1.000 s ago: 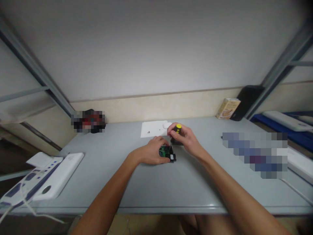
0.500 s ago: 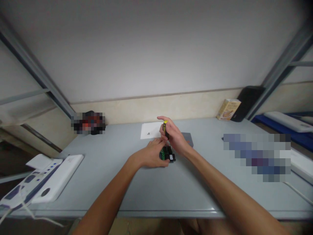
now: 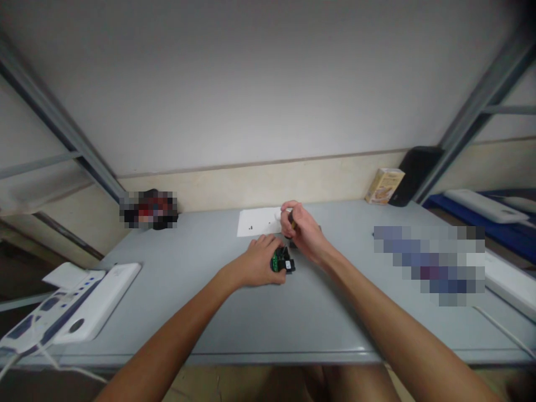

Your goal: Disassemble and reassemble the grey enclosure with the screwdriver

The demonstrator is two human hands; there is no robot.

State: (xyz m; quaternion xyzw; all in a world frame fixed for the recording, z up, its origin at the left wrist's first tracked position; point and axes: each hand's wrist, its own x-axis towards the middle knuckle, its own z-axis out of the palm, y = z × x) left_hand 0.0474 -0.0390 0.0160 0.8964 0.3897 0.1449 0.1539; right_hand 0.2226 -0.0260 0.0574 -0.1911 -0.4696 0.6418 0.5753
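Observation:
My left hand [image 3: 260, 263] curls around a small black device [image 3: 288, 265] with a green circuit board [image 3: 275, 262] exposed, steadying it on the table between thumb and fingers. A screwdriver [image 3: 293, 221] with a yellow and black handle is gripped in my right hand [image 3: 310, 234], just above and to the right of the device. The screwdriver leans, and its shaft points down toward the device; whether the tip touches cannot be made out. Behind both hands lies a sheet of white paper [image 3: 255, 216] bearing tiny dark pieces [image 3: 250, 228], possibly screws.
A grey table [image 3: 201, 329] carries everything. At the left are a white device [image 3: 104, 301] and cables. A yellow box [image 3: 384, 186] and a black case [image 3: 416, 174] stand at the back right. Blurred items lie at both sides. My right hand mostly hides a dark grey object.
The screwdriver has gone from nearly upright to tilted, as my right hand turned and moved slightly right relative to the device. My left hand keeps its hold. The view has shifted slightly.

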